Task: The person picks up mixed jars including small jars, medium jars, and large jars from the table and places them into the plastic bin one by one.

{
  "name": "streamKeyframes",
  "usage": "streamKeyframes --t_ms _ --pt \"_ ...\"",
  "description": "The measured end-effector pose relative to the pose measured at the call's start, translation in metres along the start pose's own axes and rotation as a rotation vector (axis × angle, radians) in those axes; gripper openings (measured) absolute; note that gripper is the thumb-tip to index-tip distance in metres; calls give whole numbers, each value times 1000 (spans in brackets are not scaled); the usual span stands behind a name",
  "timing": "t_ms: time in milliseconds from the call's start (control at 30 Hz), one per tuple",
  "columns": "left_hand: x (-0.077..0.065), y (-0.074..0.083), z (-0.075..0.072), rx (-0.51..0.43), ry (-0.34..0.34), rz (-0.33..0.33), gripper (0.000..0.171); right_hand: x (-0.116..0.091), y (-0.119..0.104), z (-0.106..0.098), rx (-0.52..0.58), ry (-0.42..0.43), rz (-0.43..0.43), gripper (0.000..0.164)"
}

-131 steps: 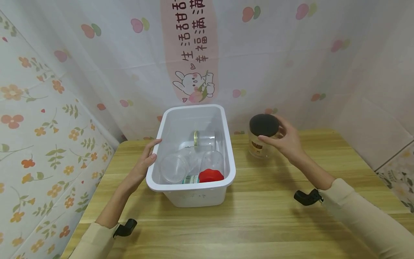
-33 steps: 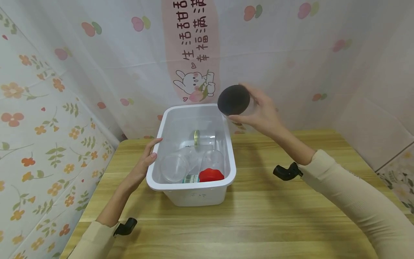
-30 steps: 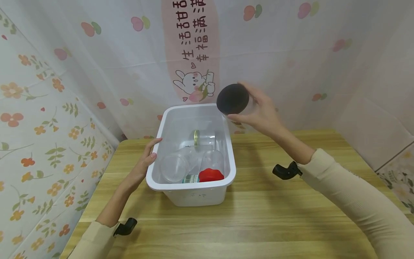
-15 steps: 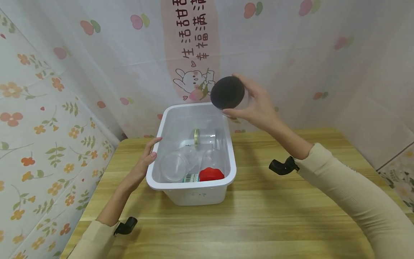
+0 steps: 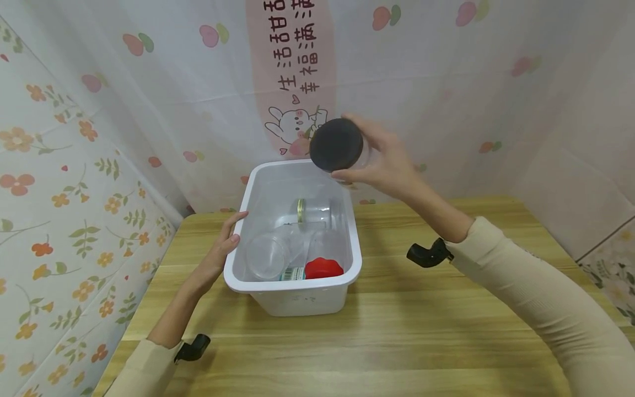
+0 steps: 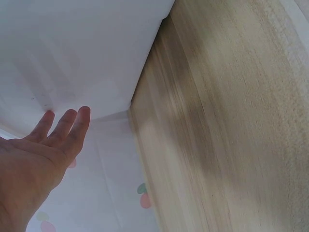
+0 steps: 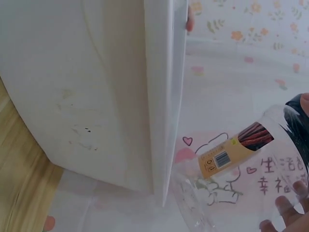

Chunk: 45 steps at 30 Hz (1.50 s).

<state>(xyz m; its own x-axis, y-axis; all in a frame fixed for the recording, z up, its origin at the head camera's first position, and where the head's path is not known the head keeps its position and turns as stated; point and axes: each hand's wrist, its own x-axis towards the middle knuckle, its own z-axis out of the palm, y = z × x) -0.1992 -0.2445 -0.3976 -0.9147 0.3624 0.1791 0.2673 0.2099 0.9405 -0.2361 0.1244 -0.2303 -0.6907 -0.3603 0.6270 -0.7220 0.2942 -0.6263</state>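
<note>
My right hand [image 5: 384, 157] grips a clear plastic jar [image 7: 231, 150] with a black lid [image 5: 337, 144]. The jar is tilted above the far right rim of a white plastic tub [image 5: 288, 286]. Its brown label, with a barcode and a picture of dark sticks, shows in the right wrist view. My left hand [image 5: 224, 245] rests against the tub's left side at the rim, fingers extended. In the left wrist view its fingers [image 6: 65, 125] lie along the outer wall. Inside the tub are a red-lidded clear jar [image 5: 323, 268], a jar with a gold lid [image 5: 301, 211] and other clear containers [image 5: 267, 256].
The tub stands on a wood-grain table [image 5: 397, 342] near its back edge. A white curtain [image 5: 446, 82] with fruit prints, writing and a rabbit hangs behind. Flowered cloth [image 5: 74, 220] borders the left side.
My right hand has lifted the black-lidded jar off the table and carried it left, tilting it, to above the tub's far right rim. The left hand and the tub stay put.
</note>
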Motion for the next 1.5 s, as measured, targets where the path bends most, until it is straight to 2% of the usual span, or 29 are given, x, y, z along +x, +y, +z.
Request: streamKeyframes --t_ms 500,967,1100,1300,1500 --pt "0 -1 0 9 2 7 57 2 1 10 79 -93 -76 85" --pt "0 -1 0 -3 7 21 56 10 0 25 136 -214 -86 89" --pt "0 -1 0 -2 8 23 56 11 6 29 165 -245 -99 91" --pt "0 -2 0 -8 7 19 56 15 32 38 123 -282 -100 97" --pt "1 -1 0 1 11 14 56 19 37 44 94 -321 -94 97"
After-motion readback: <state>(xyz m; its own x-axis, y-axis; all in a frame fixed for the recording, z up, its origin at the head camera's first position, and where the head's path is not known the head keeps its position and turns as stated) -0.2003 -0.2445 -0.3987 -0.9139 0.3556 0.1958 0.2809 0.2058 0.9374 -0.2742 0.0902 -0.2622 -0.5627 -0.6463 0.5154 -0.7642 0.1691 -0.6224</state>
